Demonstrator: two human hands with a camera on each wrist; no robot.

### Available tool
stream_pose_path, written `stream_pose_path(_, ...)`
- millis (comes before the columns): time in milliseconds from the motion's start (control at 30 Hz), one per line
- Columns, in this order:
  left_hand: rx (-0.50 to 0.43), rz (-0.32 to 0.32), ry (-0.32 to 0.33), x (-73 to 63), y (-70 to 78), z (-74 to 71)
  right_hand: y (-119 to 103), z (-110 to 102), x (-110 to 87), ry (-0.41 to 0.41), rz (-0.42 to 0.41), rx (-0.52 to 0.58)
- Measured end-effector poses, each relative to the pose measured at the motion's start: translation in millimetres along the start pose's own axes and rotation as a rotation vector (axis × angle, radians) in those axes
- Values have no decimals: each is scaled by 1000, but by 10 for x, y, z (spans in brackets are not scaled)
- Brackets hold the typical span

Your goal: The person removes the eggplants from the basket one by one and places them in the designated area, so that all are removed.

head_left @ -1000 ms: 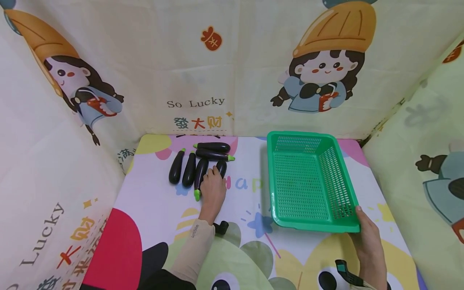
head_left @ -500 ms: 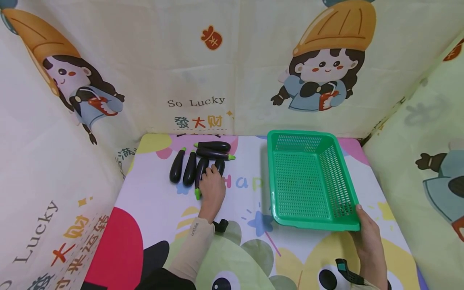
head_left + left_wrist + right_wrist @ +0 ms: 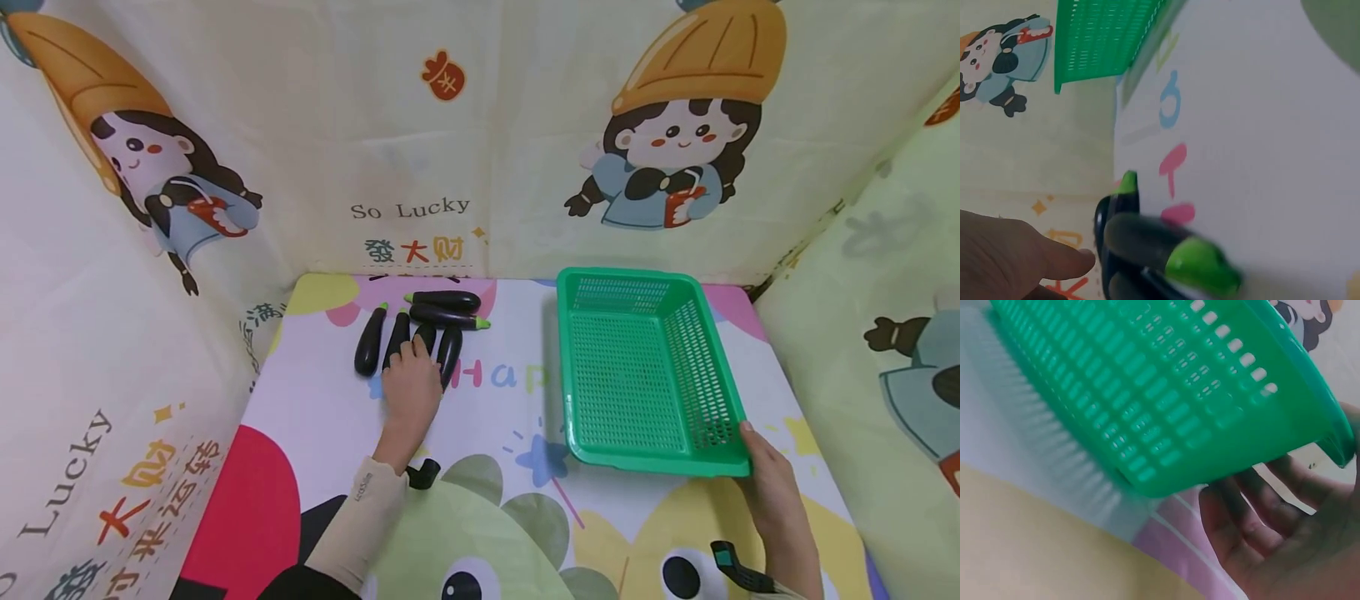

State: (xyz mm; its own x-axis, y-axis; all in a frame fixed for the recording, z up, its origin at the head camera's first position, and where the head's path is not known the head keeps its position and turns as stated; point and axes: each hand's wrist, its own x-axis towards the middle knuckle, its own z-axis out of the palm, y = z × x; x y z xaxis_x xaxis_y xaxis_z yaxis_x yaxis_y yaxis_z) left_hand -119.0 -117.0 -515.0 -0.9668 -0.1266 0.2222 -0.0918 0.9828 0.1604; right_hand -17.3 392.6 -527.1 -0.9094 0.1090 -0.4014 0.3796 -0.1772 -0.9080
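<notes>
My left hand (image 3: 412, 387) is over the row of dark purple eggplants, its fingertips at the middle ones, which it partly hides. On its right lies the rightmost eggplant (image 3: 450, 350); another eggplant (image 3: 370, 342) lies apart at the left end. Two more eggplants (image 3: 447, 317) lie crosswise behind. In the left wrist view the thumb stands out straight, apart from a green-capped eggplant (image 3: 1147, 244). My right hand (image 3: 776, 492) grips the near right corner of a green perforated plastic basket (image 3: 630, 383), thumb at the rim, fingers underneath. Nothing lies in the basket, which looks tilted.
A printed cloth (image 3: 495, 425) with cartoon figures and letters covers the table. Pale printed curtains (image 3: 525, 167) rise behind and at both sides. A red shape (image 3: 243, 492) is at the left front.
My left hand has moved left, from the rightmost eggplant to the middle ones, and more of the rightmost eggplant now shows. The right hand still holds the basket in place.
</notes>
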Motion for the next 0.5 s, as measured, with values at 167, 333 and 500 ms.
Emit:
stream_pose_path(167, -5, 80, -5, 18, -294, -194, -126, -94, 29, -47, 27, -294)
stream_pose_path(333, -44, 102, -63, 47, -585, -374, -313, -228, 49, -79, 9, -647)
stream_pose_path(500, -44, 117, -130, 47, -947, -571, -462, -317, 8, -102, -81, -865)
